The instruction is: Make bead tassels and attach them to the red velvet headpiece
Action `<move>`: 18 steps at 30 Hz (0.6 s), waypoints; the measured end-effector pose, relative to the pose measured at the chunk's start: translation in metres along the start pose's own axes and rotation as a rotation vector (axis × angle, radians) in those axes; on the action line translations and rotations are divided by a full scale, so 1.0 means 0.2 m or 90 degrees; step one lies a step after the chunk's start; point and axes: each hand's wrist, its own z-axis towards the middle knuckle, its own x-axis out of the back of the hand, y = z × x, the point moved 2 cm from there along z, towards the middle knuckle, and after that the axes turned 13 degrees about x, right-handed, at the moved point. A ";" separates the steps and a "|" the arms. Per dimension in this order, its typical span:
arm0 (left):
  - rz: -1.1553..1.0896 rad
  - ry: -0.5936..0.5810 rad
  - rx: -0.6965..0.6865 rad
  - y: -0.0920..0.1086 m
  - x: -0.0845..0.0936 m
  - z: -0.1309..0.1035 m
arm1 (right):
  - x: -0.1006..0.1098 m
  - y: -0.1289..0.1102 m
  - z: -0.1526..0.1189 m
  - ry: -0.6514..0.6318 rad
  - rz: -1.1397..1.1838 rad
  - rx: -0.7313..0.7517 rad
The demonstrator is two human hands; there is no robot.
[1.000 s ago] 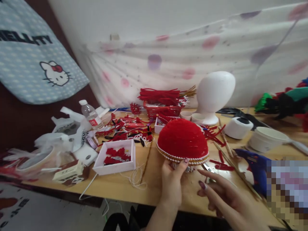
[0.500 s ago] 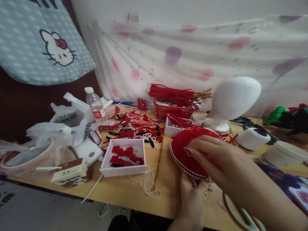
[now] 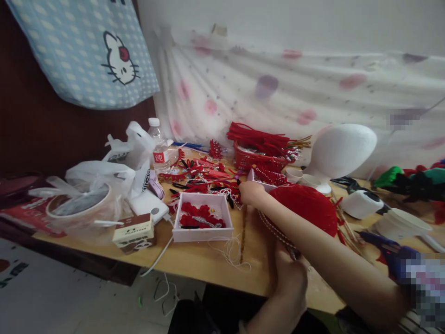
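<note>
My left hand (image 3: 292, 278) is closed on the lower edge of a red, rounded hat (image 3: 306, 208) trimmed with a beaded strand. My right arm crosses in front of the hat and hides part of it. At the pile of red and black pieces and pearl strands (image 3: 205, 178), my right hand (image 3: 252, 192) reaches in beside a small white box (image 3: 255, 178). Its fingers point away from me and are mostly hidden. Nearer to me, an open white box (image 3: 203, 234) holds red flowers and a silvery piece.
A red basket (image 3: 245, 157) of red stems stands at the back, left of a white foam head (image 3: 342, 150). Farther left are a water bottle (image 3: 159, 148), a bagged tub (image 3: 78, 208) and a small carton (image 3: 133, 233). A blue glue gun (image 3: 392, 255) lies at right.
My right hand has left the hat's top and moved left to the pile. My left hand still holds the hat. The view has turned a little left.
</note>
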 end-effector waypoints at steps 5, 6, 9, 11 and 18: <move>-0.004 0.007 -0.006 0.01 0.00 0.00 | 0.01 0.02 -0.01 0.013 0.001 0.015; -0.003 0.006 -0.006 0.02 0.00 0.00 | 0.02 0.02 -0.03 0.028 0.004 0.019; 0.003 -0.002 0.001 0.02 0.01 -0.01 | 0.07 0.03 -0.14 0.074 0.028 0.033; 0.017 -0.014 0.000 0.03 0.01 -0.02 | 0.12 0.06 -0.26 0.105 0.059 0.057; 0.104 -0.058 -0.021 0.09 0.00 -0.07 | 0.06 0.30 -0.84 0.391 0.280 0.118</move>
